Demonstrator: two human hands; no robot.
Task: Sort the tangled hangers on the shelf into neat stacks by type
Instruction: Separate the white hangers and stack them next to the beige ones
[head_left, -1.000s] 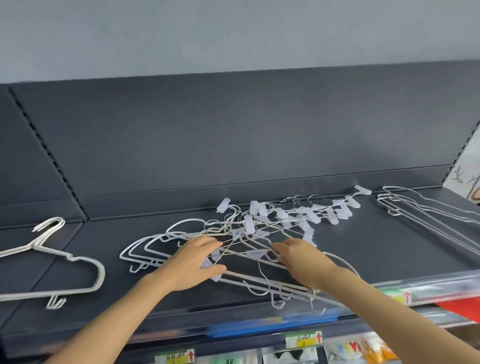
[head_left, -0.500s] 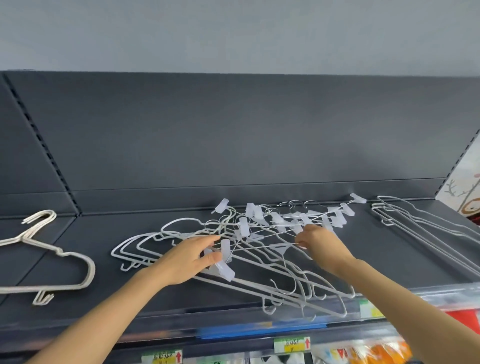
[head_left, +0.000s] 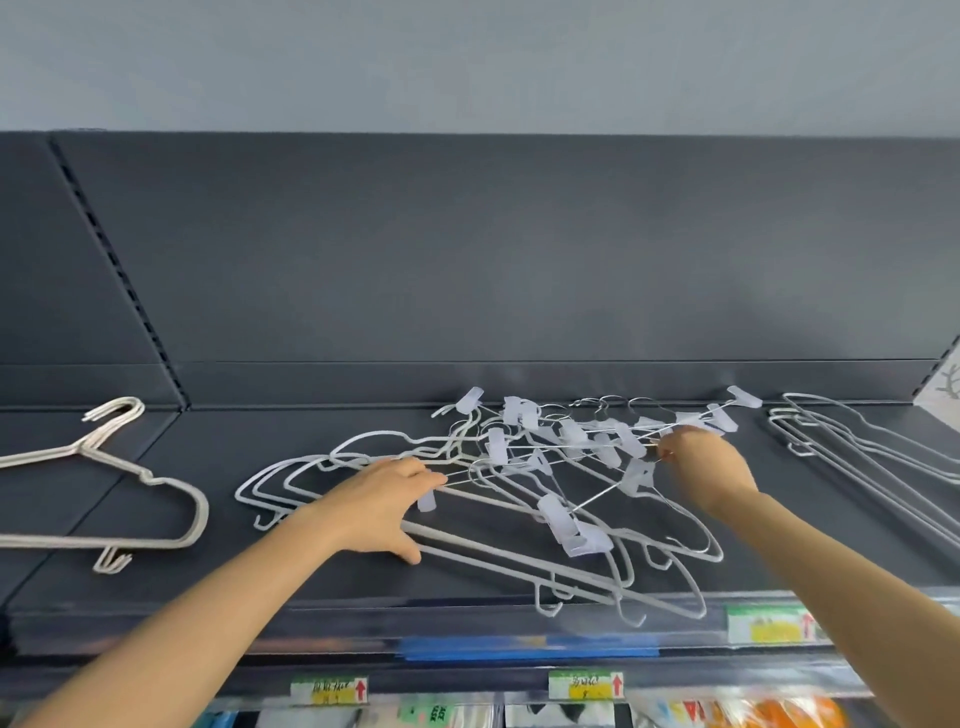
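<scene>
A tangle of hangers (head_left: 524, 488) lies mid-shelf on the dark shelf (head_left: 337, 587): white coated wire hangers fan out to the left and front, and thin metal clip hangers (head_left: 597, 441) with translucent clips lie across the back. My left hand (head_left: 384, 499) rests on the white hangers, fingers curled over their wires, thumb on a long bottom bar. My right hand (head_left: 701, 462) reaches into the clip hangers and pinches a thin metal wire at the back right. A clip hanger (head_left: 566, 525) hangs tilted over the white ones.
A neat stack of cream hangers (head_left: 114, 499) lies at the far left. Another stack of thin white hangers (head_left: 857, 457) lies at the far right. The shelf's back panel (head_left: 467, 270) rises behind. Price labels (head_left: 587, 686) run along the front edge, with packaged goods below.
My right hand moved back and right from the pile's front into the clip hangers. My left hand shifted on the white hangers and spread its thumb. A clip hanger slid forward.
</scene>
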